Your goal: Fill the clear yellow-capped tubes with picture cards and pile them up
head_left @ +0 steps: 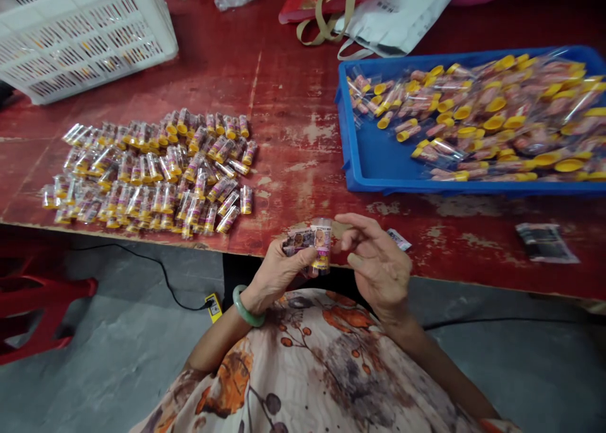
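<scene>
My left hand (pixel 288 262), wearing a green bangle (pixel 249 307) at the wrist, grips a small clear plastic tube (pixel 322 243) with a printed label. Flat printed labels (pixel 299 239) are pinched in that same hand, behind the tube. Just right of the tube, my right hand (pixel 379 256) has its fingers apart and curved, with nothing visible between them. A small printed slip (pixel 398 239) lies on the table behind the right hand. At the left is a large group of similar labelled tubes (pixel 156 174) with yellow ends.
A blue tray (pixel 348 136) at the right holds many yellow-ended, clear-wrapped pieces (pixel 466 114). A white crate (pixel 89 35) stands back left; bags (pixel 392 16) lie behind. Stacked labels (pixel 546 242) rest at the right on the red table (pixel 293 136). A red stool (pixel 42 300) stands left.
</scene>
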`<state>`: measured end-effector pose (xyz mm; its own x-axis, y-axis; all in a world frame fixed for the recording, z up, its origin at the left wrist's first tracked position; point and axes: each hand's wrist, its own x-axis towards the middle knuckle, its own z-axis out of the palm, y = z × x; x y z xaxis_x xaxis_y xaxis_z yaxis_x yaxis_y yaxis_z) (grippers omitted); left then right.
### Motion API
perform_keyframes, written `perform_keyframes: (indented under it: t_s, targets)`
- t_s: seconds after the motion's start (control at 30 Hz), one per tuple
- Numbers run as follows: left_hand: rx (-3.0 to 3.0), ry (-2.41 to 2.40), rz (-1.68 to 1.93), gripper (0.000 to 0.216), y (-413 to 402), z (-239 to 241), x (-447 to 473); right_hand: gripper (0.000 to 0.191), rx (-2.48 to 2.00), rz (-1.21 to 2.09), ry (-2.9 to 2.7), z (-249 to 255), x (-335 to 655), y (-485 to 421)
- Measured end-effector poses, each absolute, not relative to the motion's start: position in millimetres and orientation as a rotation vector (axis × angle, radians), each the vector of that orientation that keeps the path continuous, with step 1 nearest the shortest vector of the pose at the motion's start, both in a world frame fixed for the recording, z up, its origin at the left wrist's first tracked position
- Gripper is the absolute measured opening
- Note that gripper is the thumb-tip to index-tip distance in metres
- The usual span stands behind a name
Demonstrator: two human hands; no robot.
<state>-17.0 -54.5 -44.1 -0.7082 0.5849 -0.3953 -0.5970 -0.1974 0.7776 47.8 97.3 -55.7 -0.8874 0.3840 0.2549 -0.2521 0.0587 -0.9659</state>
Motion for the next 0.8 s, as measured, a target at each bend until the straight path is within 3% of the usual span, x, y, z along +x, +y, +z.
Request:
perform_keyframes:
  t_s: [0.8]
  targets:
    - [0.049,1.230,1.989,0.029,-55.8,-51.4,-13.1,0.027,-0.099,1.938,-1.932,-56.5,32.0,87.2]
